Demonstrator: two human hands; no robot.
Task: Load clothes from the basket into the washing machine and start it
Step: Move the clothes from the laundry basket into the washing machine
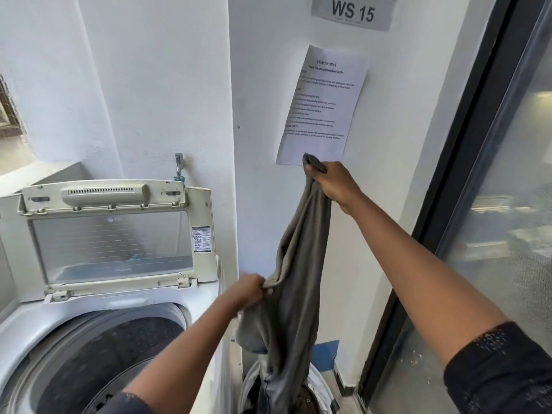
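We hold the garment (298, 264): right hand (331, 180) gripping the top, left hand (251, 289) pinching mid-fold. Tail probably still in basket (321, 383); could snag swinging to washer (89, 339).

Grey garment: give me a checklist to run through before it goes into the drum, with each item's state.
1. Washing machine lid raised: ok.
2. Drum opening unobstructed: ok.
3. Right hand grips the grey garment at its top: ok.
4. Left hand grips its side: ok.
5. Garment's lower end clear of the basket: not ok, it hangs into it.
6. Drum has room: cannot tell.
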